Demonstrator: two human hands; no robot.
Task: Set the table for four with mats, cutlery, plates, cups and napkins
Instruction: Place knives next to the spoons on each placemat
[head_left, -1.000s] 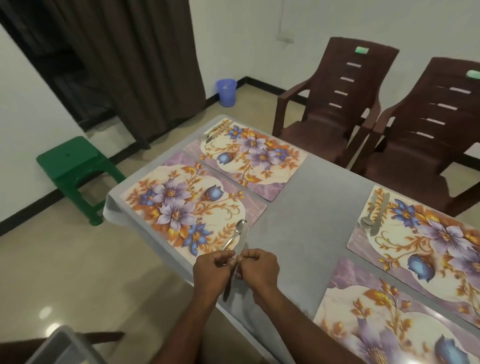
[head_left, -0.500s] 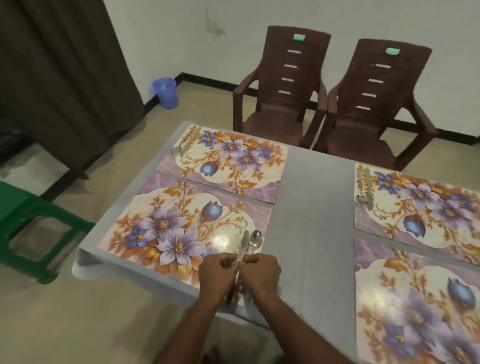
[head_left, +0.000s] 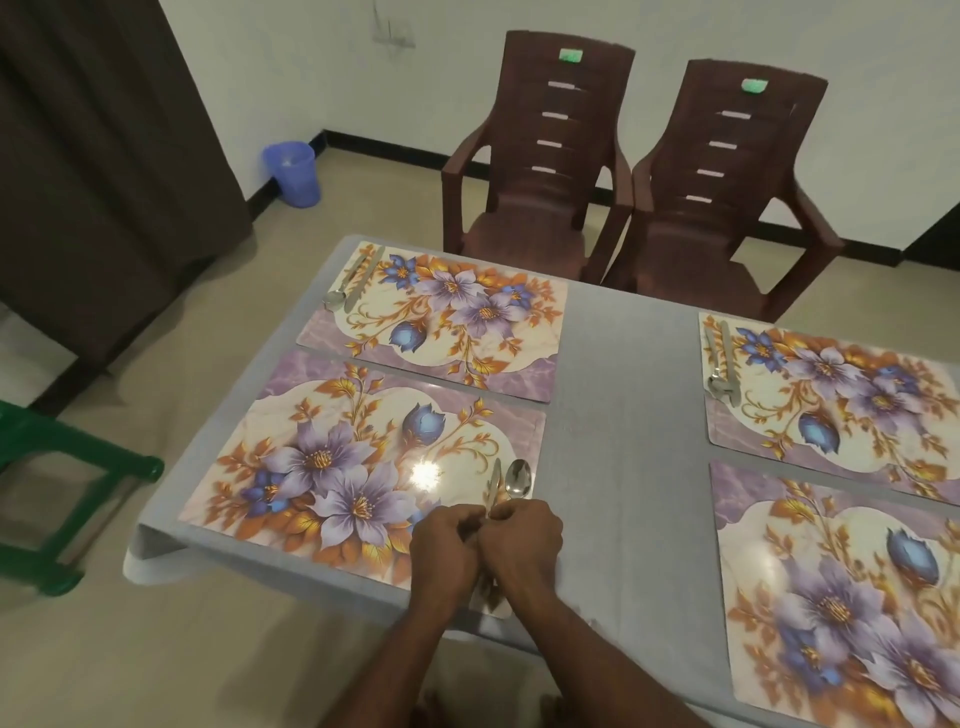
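Four floral mats lie on the grey table. Over the right end of the near left mat, my left hand and my right hand are close together. The left pinches a knife and the right pinches a spoon; both tips point away from me, and the handles are hidden under my fingers. The far left mat carries cutlery at its left end. The far right mat has cutlery too. The near right mat is bare.
Two brown plastic chairs stand at the far side of the table. A green stool is on the floor to the left, a blue bin by the wall, a dark curtain beyond.
My view has swung right. The knife and spoon have come lower over the right end of the near left mat, with both hands still on them.
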